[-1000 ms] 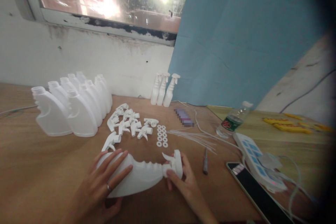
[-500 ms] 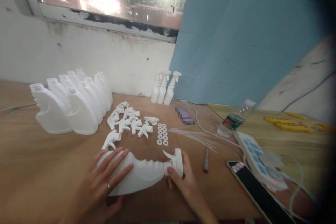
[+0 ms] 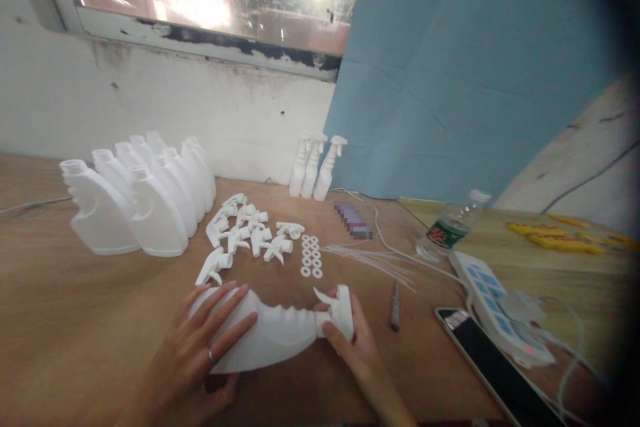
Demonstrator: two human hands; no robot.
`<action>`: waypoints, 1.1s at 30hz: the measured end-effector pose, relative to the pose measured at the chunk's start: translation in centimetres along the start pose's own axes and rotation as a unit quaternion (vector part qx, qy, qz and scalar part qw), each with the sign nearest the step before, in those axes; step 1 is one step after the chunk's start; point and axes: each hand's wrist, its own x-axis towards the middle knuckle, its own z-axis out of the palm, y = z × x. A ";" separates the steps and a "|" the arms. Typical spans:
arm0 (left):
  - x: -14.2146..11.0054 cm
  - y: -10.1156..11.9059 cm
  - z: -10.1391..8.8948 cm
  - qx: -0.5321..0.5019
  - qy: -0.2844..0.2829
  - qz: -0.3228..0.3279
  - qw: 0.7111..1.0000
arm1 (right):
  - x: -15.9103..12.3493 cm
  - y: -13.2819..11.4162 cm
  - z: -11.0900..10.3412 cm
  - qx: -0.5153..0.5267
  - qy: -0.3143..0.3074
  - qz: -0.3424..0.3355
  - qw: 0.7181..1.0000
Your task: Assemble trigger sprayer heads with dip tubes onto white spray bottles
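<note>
A white spray bottle (image 3: 280, 337) lies on its side just above the front of the table, its neck pointing right. My left hand (image 3: 200, 340) is closed round the bottle's body, with a ring on one finger. My right hand (image 3: 357, 340) grips the trigger sprayer head (image 3: 341, 313) at the neck, thumb pressed near the collar. The sprayer head sits on the bottle's neck; how tightly, I cannot tell. Beyond the bottle lie several loose trigger sprayer heads (image 3: 260, 238) and two columns of white ring washers (image 3: 311, 257).
Several open white bottles (image 3: 163, 220) stand at the left. Three finished-looking spray bottles (image 3: 325, 170) stand by the wall. Thin clear tubes (image 3: 370, 257), a small knife-like tool (image 3: 395, 307), a phone (image 3: 495, 367), a power strip (image 3: 500, 307) and a water bottle (image 3: 450, 230) lie or stand right.
The bottle and both hands have shifted very slightly right in view, along with the whole scene. The grip of both hands looks the same.
</note>
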 end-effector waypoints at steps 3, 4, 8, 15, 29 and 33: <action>0.0 -0.1 0.0 0.001 -0.003 0.001 1.000 | -0.1 -0.6 -0.2 0.021 -0.024 0.016 0.999; -0.1 -0.1 0.0 0.002 -0.005 0.001 1.000 | -0.1 -0.6 -0.3 0.018 -0.019 0.031 0.999; -0.1 -0.1 -0.1 0.001 -0.007 -0.001 1.000 | -0.1 -0.1 -0.2 -0.005 0.019 0.053 0.998; -0.2 0.0 0.1 0.003 0.011 0.002 1.000 | -0.3 -0.1 0.8 -0.026 0.058 0.032 0.997; 2.2 1.7 -0.1 0.122 0.036 -0.012 0.992 | -1.2 0.7 2.9 0.064 0.012 0.060 0.996; 4.7 3.7 0.8 0.082 0.050 0.009 0.995 | -2.0 0.6 3.4 0.116 -0.032 0.061 0.991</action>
